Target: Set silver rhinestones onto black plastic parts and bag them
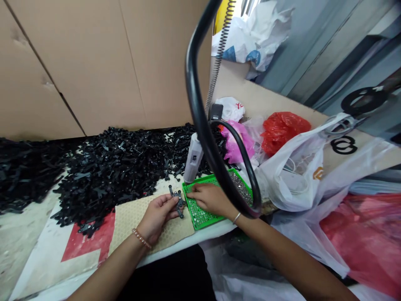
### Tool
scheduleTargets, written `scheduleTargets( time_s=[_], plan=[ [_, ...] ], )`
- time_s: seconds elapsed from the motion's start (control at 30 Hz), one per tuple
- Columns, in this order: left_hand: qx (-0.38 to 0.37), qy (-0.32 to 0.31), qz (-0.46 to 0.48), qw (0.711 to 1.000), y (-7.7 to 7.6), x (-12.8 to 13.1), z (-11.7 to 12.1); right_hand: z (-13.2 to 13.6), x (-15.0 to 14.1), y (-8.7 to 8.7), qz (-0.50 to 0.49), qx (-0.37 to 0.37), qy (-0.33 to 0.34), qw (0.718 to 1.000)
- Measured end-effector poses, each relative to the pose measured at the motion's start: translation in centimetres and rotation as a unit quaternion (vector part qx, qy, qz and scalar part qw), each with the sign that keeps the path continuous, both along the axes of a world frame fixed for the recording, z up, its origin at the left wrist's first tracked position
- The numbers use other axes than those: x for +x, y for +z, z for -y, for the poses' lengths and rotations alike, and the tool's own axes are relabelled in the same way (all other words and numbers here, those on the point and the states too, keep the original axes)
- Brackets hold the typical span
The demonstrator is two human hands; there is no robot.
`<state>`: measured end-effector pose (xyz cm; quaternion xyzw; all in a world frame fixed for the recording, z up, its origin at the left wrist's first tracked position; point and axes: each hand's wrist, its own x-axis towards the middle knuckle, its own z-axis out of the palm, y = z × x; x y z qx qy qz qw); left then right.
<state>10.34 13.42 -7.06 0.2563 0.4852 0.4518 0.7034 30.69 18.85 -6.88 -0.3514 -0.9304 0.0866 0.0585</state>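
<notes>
- From where I stand, the left hand (pixel 156 214), low centre of the frame, has thumb and fingers clamped on a dark, knobbly part (pixel 180 204), just above the sheet of cardboard (pixel 134 223). I can't tell whether it is one piece or several; if several, a loosened pinch could let one slip.
- The right hand (pixel 213 198), right of it, dips into the green tray (pixel 204 225) with fingers curled down near its left end. Whether the fingertips have closed on anything, I can't tell.
- The small metal pieces (pixel 200 217) there look tiny and alike, so I'd guess bare fingers could easily lift two or drop one.
- The tray sits close to the bench's near edge, and the right forearm crosses that side. A careless elbow could shove it and spill the lot.
- The black hose (pixel 194 83) swoops down from top centre, its low bend lying across my view of the right wrist. I can't judge the gap, but a quick lift might snag it.
- The pale tool (pixel 193 159) stands upright by the tray's far left corner, below a coiled spring (pixel 219 54); if knocked, it could swing into the tray.
- The heap of black parts (pixel 109 167), left of centre, spreads loosely; a slide could mix strays with the held part.
</notes>
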Motion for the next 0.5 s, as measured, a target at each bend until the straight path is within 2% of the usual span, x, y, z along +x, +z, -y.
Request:
scheduleTargets(
  time_s=[0.13, 0.33, 0.4, 0.5],
  plan=[
    [0.004, -0.001, 0.007, 1.000, 0.1, 0.1, 0.1, 0.9, 0.8, 1.0, 0.028, 0.013, -0.006, 0.999],
    [-0.012, 0.010, 0.000, 1.000, 0.3, 0.1, 0.0, 1.3, 1.3, 0.7, 0.007, 0.003, 0.104, 0.995],
    [-0.021, 0.019, 0.000, 1.000, 0.2, 0.1, 0.0, 1.1, 2.0, 1.0, 0.031, 0.015, 0.083, 0.996],
    [-0.023, 0.027, 0.001, 0.999, 0.0, 0.1, -0.1, 0.8, 3.2, 1.9, 0.065, 0.036, 0.004, 0.997]
  ],
)
